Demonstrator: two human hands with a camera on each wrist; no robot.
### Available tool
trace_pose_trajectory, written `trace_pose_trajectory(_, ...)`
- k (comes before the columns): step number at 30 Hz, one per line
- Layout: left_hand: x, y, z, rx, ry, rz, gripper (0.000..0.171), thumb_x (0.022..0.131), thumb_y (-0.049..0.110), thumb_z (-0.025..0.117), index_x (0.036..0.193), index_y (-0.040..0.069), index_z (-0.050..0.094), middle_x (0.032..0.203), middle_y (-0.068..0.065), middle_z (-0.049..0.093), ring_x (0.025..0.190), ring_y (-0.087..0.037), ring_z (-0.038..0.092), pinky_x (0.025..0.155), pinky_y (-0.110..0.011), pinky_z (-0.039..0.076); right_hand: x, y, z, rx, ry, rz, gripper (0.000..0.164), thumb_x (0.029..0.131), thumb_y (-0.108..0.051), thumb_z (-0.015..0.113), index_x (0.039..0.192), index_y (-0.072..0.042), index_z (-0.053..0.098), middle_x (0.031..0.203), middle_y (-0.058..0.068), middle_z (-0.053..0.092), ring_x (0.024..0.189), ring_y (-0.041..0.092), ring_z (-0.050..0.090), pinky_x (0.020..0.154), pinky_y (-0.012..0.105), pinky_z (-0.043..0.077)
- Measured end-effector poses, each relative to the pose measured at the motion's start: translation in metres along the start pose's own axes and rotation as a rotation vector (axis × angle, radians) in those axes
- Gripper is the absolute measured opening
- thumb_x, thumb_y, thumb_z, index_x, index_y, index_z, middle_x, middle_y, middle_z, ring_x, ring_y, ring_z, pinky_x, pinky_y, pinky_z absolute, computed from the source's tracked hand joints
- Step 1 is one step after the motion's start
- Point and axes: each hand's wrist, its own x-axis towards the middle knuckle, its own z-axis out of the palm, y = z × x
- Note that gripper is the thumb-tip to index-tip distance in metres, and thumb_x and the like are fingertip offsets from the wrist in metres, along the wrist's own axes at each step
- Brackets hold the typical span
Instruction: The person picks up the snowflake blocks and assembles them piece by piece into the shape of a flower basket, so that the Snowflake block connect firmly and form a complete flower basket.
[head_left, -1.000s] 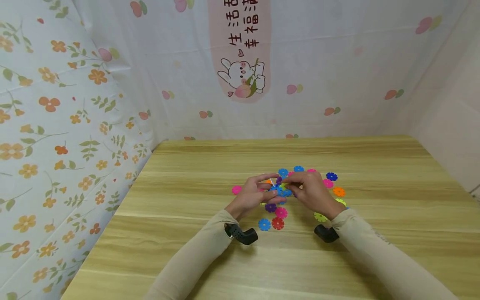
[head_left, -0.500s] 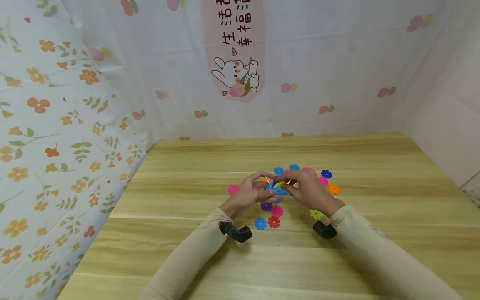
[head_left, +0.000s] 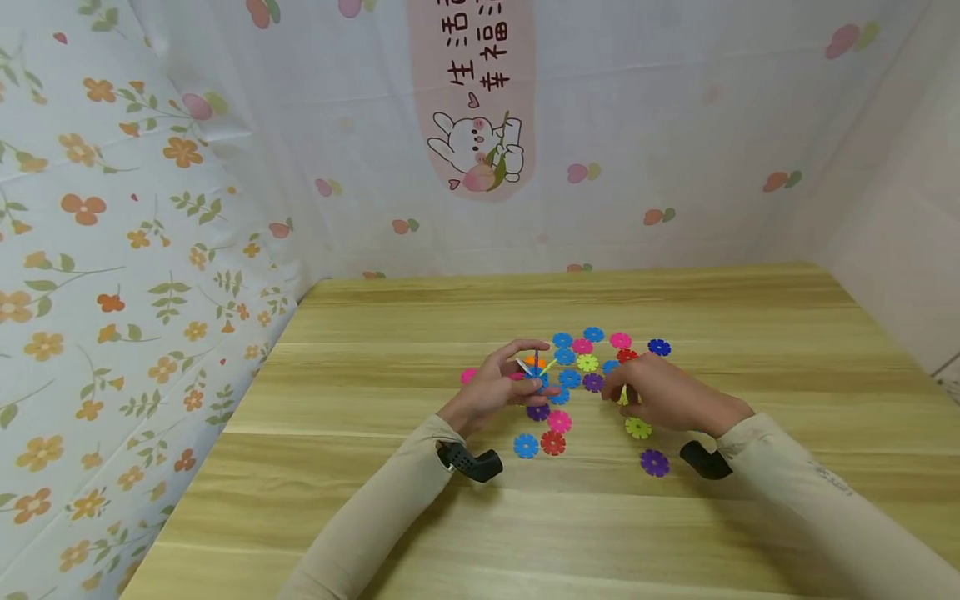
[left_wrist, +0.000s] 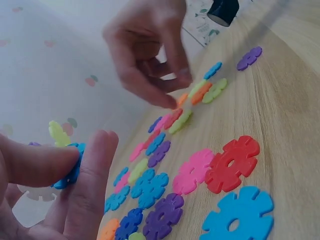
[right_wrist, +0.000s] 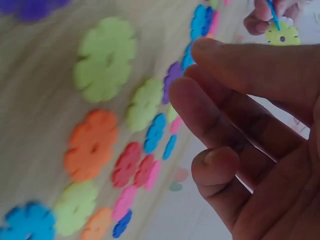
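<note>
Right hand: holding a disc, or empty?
Empty. The right hand hovers with fingers loosely curled above the loose discs; the right wrist view shows nothing between its fingers.

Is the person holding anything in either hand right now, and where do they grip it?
The left hand pinches a small cluster of joined snowflake discs by its blue disc. The right hand holds nothing.

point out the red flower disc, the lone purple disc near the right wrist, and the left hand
red flower disc (head_left: 553,443), head view, its centre
purple disc (head_left: 654,462), head view, its centre
left hand (head_left: 501,385), head view, back of the hand
</note>
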Motion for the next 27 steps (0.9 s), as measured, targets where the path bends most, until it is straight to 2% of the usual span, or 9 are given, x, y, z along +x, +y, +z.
trace_pose_trajectory(5,-0.001,0.001,0.000,-0.007,0.001,-0.018,0.049,0.099,-0.008,0.050,0.144,0.010,0.049,0.113,-0.016,0.054,0.114,-0.039,0.069,0.085,-0.028,0.061,-0.012,0.006,0.003,-0.001,-0.030,-0.020,0.033,0.073,0.013,0.076,0.094,-0.013,0.078,0.092,-0.003,0.075,0.073,0.004,0.060,0.064,0.019,0.053)
trace_pose_trajectory(9,-0.002,0.001,0.001,-0.036,0.004,-0.036,0.046,0.099,-0.008,0.050,0.143,0.005,0.047,0.122,-0.017,0.052,0.117,-0.039,0.067,0.085,-0.027,0.060,-0.018,0.010,0.006,0.010,-0.024,-0.028,0.039,0.070,0.018,0.072,0.092,-0.015,0.077,0.092,-0.004,0.073,0.078,0.009,0.062,0.066,0.021,0.055)
trace_pose_trajectory(12,-0.001,0.001,0.001,-0.053,0.005,-0.042,0.047,0.100,-0.009,0.048,0.145,0.002,0.042,0.132,-0.017,0.048,0.116,-0.037,0.068,0.084,-0.025,0.060,-0.020,0.012,0.009,0.018,-0.019,-0.036,0.041,0.069,0.019,0.070,0.091,-0.014,0.076,0.091,-0.004,0.072,0.076,0.008,0.059,0.064,0.022,0.054)
trace_pose_trajectory(14,-0.001,0.001,0.001,-0.055,-0.002,-0.036,0.050,0.100,-0.009,0.048,0.148,0.003,0.039,0.131,-0.016,0.047,0.115,-0.037,0.069,0.084,-0.025,0.060,-0.021,0.014,0.012,0.016,-0.016,-0.040,0.041,0.069,0.020,0.068,0.091,-0.014,0.076,0.090,-0.003,0.071,0.076,0.008,0.058,0.064,0.023,0.054)
trace_pose_trajectory(16,0.000,0.001,0.001,-0.054,-0.012,-0.026,0.053,0.100,-0.010,0.047,0.150,0.006,0.038,0.123,-0.015,0.049,0.114,-0.037,0.069,0.084,-0.026,0.060,-0.021,0.016,0.013,0.013,-0.011,-0.041,0.042,0.069,0.020,0.068,0.092,-0.013,0.076,0.091,-0.003,0.071,0.077,0.007,0.058,0.065,0.023,0.055)
trace_pose_trajectory(20,0.000,0.002,0.002,-0.043,-0.024,-0.007,0.053,0.100,-0.010,0.047,0.148,0.010,0.043,0.112,-0.012,0.048,0.114,-0.036,0.070,0.085,-0.026,0.060,-0.020,0.018,0.014,0.007,0.003,-0.044,0.039,0.068,0.018,0.074,0.092,-0.012,0.076,0.089,-0.004,0.069,0.077,0.006,0.055,0.063,0.020,0.052)
trace_pose_trajectory(24,-0.002,0.002,0.001,-0.037,-0.028,-0.020,0.050,0.100,-0.011,0.045,0.146,0.007,0.047,0.118,-0.011,0.047,0.117,-0.035,0.068,0.090,-0.027,0.058,-0.016,0.019,0.012,0.007,0.014,-0.056,0.032,0.071,0.015,0.077,0.088,-0.012,0.078,0.084,-0.005,0.065,0.073,0.004,0.051,0.062,0.018,0.048)
trace_pose_trajectory(27,-0.002,0.000,0.001,-0.039,-0.046,-0.036,0.053,0.099,-0.012,0.044,0.149,0.006,0.044,0.119,-0.011,0.046,0.120,-0.034,0.067,0.094,-0.029,0.057,-0.014,0.020,0.012,0.025,0.014,-0.061,0.028,0.075,0.012,0.077,0.084,-0.014,0.079,0.082,-0.006,0.063,0.071,0.002,0.049,0.061,0.018,0.047)
